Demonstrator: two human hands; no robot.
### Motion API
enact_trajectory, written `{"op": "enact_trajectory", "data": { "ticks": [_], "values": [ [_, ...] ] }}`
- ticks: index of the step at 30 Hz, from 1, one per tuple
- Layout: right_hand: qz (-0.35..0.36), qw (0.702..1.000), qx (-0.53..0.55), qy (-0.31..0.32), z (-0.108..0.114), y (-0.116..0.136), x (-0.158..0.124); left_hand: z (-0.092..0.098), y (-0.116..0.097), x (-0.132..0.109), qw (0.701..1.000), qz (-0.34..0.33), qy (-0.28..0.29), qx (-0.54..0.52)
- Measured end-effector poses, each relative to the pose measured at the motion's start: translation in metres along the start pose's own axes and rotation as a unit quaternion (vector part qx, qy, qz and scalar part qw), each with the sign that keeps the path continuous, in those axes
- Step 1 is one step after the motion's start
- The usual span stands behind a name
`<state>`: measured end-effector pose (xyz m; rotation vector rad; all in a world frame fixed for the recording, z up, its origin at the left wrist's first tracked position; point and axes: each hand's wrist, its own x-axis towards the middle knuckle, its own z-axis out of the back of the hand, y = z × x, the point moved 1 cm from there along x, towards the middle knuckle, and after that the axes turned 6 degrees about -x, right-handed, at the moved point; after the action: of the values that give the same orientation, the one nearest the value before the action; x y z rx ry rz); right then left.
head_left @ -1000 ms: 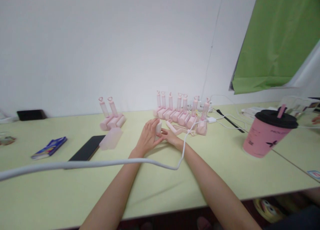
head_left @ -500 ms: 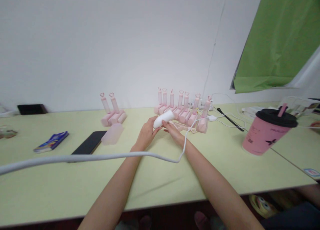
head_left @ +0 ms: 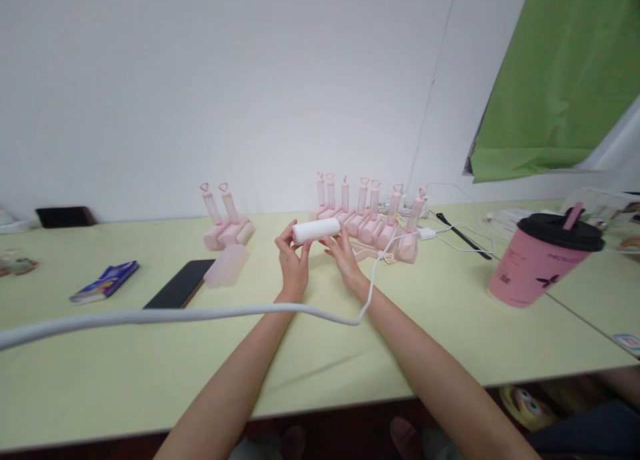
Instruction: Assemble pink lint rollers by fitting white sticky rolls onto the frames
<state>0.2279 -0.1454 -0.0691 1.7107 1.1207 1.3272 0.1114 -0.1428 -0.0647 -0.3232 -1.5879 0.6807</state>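
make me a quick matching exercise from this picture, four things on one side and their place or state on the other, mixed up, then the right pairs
Things
1. white cylinder
2. takeaway cup
3. blue packet
4. green cloth

Place or state
A. hanging at the picture's upper right
B. held up between the left hand and the right hand
C. pink, with a black lid
D. lying flat, left of the dark slab

Right pairs: 1-B, 2-C, 3-D, 4-A

Arms point(head_left: 235, 387) outstretched, hands point(head_left: 295, 268) apart (slightly), fingers point(head_left: 285, 236) curled
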Motion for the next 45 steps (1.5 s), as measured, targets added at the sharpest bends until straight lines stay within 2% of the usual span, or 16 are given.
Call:
{"op": "enact_trajectory", "data": {
  "ticks": [9, 12, 14, 15, 16, 19, 20, 22, 24, 26, 29, 33, 37, 40, 43, 45],
  "values": [
    [-0.042, 0.997, 0.009, 0.071, -0.005, 0.004, -0.005, 0.004, 0.005, 0.006, 0.998, 0.04, -0.005, 0.042],
    [-0.04, 0.994, -0.08, 0.068, 0.0, -0.002, 0.001, 0.007, 0.01, 0.012, 0.997, 0.071, -0.034, 0.005],
    [0.001, 0.976, -0.215, 0.047, 0.008, -0.004, 0.004, 0.01, 0.016, 0.017, 0.992, 0.104, -0.059, -0.038],
    [0.032, 0.952, -0.304, 0.027, 0.014, -0.003, 0.004, 0.012, 0.02, 0.02, 0.988, 0.12, -0.075, -0.06],
    [0.063, 0.913, -0.403, 0.003, 0.02, -0.002, 0.003, 0.015, 0.024, 0.022, 0.983, 0.135, -0.095, -0.08],
    [0.114, 0.771, -0.625, -0.047, 0.039, -0.001, -0.001, 0.022, 0.034, 0.027, 0.963, 0.175, -0.167, -0.122],
    [0.112, 0.741, -0.661, -0.038, 0.044, -0.002, -0.001, 0.024, 0.037, 0.028, 0.955, 0.188, -0.186, -0.132],
    [0.104, 0.718, -0.688, 0.014, 0.048, -0.005, -0.003, 0.027, 0.04, 0.029, 0.945, 0.205, -0.208, -0.144],
    [0.115, 0.732, -0.667, 0.081, 0.045, -0.007, -0.004, 0.027, 0.04, 0.029, 0.944, 0.208, -0.21, -0.147],
    [0.146, 0.762, -0.613, 0.148, 0.036, -0.007, -0.007, 0.026, 0.038, 0.028, 0.948, 0.201, -0.199, -0.144],
    [0.167, 0.798, -0.537, 0.216, 0.02, -0.007, -0.015, 0.023, 0.035, 0.026, 0.96, 0.189, -0.159, -0.131],
    [0.15, 0.811, -0.518, 0.225, 0.009, -0.007, -0.022, 0.019, 0.032, 0.022, 0.975, 0.174, -0.103, -0.096],
    [0.15, 0.801, -0.536, 0.22, 0.011, -0.006, -0.022, 0.014, 0.029, 0.019, 0.975, 0.175, -0.09, -0.1],
    [0.14, 0.819, -0.531, 0.166, 0.016, -0.005, -0.017, 0.011, 0.027, 0.018, 0.976, 0.172, -0.08, -0.106],
    [0.123, 0.882, -0.455, 0.021, 0.022, -0.002, -0.007, 0.009, 0.024, 0.019, 0.977, 0.163, -0.082, -0.11],
    [0.098, 0.931, -0.348, -0.052, 0.025, -0.001, 0.0, 0.009, 0.021, 0.019, 0.979, 0.151, -0.088, -0.103]
  ]
}}
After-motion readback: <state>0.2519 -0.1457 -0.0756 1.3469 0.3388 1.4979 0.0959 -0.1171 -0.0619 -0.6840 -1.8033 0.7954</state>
